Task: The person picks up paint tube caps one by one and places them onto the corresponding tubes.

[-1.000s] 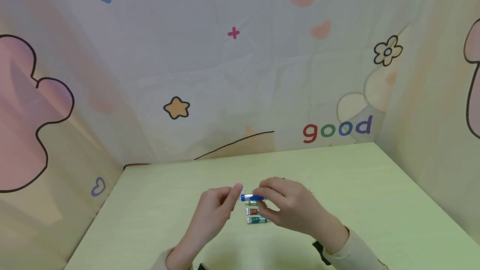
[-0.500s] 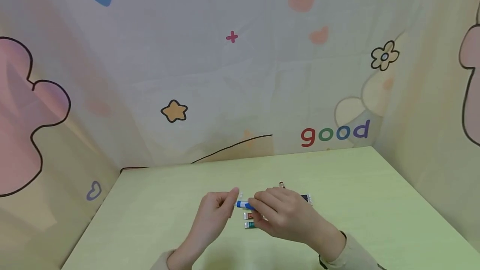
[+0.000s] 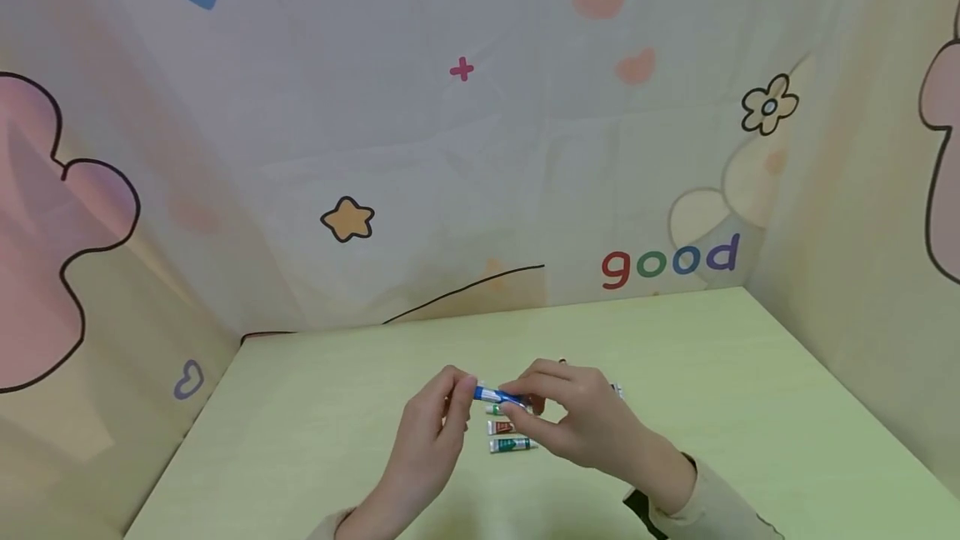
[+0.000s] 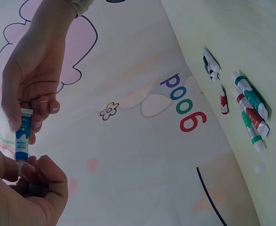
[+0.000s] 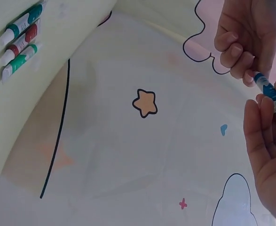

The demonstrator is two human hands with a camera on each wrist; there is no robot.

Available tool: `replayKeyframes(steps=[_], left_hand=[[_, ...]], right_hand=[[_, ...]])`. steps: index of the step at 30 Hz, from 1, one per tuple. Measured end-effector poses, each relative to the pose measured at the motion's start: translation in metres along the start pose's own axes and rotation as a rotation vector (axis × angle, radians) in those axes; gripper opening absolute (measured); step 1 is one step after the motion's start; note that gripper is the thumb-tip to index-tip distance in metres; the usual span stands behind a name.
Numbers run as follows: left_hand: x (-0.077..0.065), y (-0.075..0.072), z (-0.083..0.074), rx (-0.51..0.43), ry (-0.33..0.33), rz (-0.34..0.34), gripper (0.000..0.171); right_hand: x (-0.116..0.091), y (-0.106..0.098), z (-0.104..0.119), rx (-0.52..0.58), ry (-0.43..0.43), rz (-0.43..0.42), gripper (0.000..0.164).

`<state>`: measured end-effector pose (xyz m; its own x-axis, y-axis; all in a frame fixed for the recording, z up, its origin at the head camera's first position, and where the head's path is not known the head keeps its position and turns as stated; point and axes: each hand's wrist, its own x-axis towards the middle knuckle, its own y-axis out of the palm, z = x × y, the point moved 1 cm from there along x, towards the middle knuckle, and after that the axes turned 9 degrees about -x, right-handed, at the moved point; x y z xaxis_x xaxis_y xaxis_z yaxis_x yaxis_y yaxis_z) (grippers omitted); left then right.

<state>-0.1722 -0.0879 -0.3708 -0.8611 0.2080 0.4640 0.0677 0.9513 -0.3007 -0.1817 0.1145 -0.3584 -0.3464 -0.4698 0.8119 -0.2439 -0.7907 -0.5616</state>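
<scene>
Both hands hold a small blue paint tube (image 3: 489, 395) above the table. My left hand (image 3: 431, 432) pinches its white cap end, which its fingertips largely hide in the head view. In the left wrist view the cap (image 4: 21, 166) shows between the thumb and fingers. The right hand (image 3: 585, 411) grips the flat crimped end of the tube between thumb and fingers. Beneath the hands lie a green paint tube (image 3: 495, 410), a red-brown one (image 3: 500, 427) and a dark teal one (image 3: 512, 445), side by side.
Farther right, partly behind the right hand, lie a dark-labelled tube (image 4: 209, 65) and a small red one (image 4: 224, 100). Small blurred white items (image 4: 261, 167) sit near the green tube. Printed cloth walls (image 3: 420, 148) enclose the pale green table (image 3: 322, 407).
The right fingers have shifted along the blue paint tube, uncovering more of it. The left hand has turned slightly upward and keeps its pinch on the cap end.
</scene>
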Motion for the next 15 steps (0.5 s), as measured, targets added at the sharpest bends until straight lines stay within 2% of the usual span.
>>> replayKeyframes(steps=[3, 9, 11, 15], left_hand=[[-0.0004, -0.0009, 0.0003, -0.027, 0.031, -0.03, 0.013], [-0.0012, -0.0031, -0.0007, -0.131, 0.027, -0.049, 0.01], [-0.0011, -0.0038, -0.001, -0.148, 0.059, -0.037, 0.01], [-0.0028, -0.0067, -0.0022, -0.126, 0.164, 0.003, 0.012]], right_hand=[[-0.0004, -0.0001, -0.0015, 0.063, 0.053, 0.014, 0.011], [-0.0022, 0.0025, -0.0032, 0.128, 0.117, 0.022, 0.024], [-0.0025, 0.0025, -0.0027, 0.123, 0.144, 0.028, 0.021], [-0.0037, 0.0002, -0.0008, 0.147, 0.22, 0.069, 0.011]])
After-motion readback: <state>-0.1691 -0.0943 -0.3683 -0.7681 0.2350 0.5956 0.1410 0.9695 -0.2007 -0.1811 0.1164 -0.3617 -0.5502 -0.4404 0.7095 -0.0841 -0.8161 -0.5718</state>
